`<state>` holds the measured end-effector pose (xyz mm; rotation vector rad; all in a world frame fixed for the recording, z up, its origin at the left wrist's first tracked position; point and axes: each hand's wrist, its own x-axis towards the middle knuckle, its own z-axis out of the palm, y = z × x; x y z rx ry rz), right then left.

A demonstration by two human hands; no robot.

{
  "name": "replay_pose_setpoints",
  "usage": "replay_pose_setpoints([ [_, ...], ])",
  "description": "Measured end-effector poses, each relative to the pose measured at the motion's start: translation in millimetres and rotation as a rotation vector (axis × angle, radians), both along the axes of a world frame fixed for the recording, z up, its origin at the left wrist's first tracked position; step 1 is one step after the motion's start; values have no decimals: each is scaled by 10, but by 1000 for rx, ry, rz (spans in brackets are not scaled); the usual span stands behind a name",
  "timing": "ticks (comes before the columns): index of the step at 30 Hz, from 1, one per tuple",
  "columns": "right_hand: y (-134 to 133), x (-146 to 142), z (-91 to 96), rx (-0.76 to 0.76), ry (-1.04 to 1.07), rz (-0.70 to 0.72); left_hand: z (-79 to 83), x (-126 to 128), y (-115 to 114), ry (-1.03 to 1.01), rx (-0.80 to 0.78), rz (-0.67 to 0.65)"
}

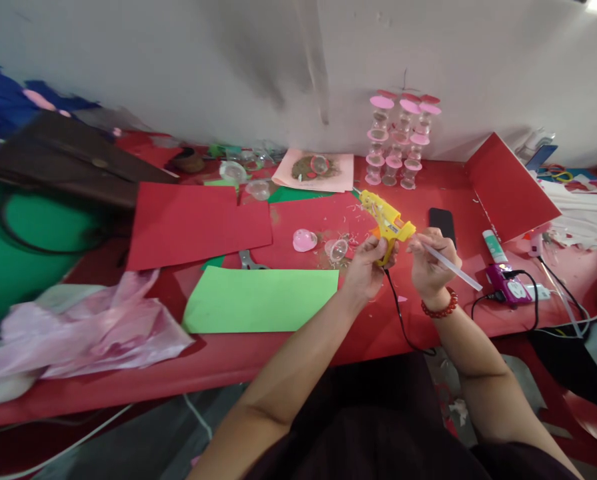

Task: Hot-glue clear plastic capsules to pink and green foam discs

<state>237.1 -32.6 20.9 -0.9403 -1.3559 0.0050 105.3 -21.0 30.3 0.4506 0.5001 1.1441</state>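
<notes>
My left hand [367, 265] is closed around the handle of a yellow glue gun [385, 219], whose nozzle points away to the upper left. My right hand [428, 261], with a red bead bracelet at the wrist, pinches a clear glue stick [451, 266] whose front end meets the back of the gun. The gun's black cord [401, 313] runs down over the table edge. Just left of the gun lie a pink heart-shaped piece [304, 240] and a clear plastic dome [337, 249].
The red table [258, 357] holds red sheets [188, 223], a green sheet [261, 300], scissors [251, 261], a black phone [442, 221], a glue tube [493, 245] and a purple device [507, 287] with cables. Pink-topped clear stacks [401, 140] stand by the wall. A pink plastic bag [88, 327] lies left.
</notes>
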Motion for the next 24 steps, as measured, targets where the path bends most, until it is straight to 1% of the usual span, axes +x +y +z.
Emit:
replay_pose_setpoints([
  [2, -5, 6, -6, -18, 4, -3, 5, 5, -3, -13, -1, -3],
  [4, 12, 5, 0, 10, -22, -28, 9, 11, -9, -18, -3, -5],
  [9, 91, -9, 65, 288, -143, -9, 28, 9, -29, -39, 7, 7],
  [12, 109, -12, 99, 346, -175, -37, 43, 3, -32, -40, 4, -7],
  [15, 100, 2, 98, 338, -191, -52, 45, 7, -26, -38, -16, 1],
  [19, 67, 44, 66, 302, -183, -72, 18, 27, -20, -36, 27, 23],
  [22, 66, 52, 51, 256, -116, -49, -2, 34, -7, -18, 68, 9],
  [24, 83, 25, 54, 186, 4, -17, 0, 27, 11, -14, 75, 2],
])
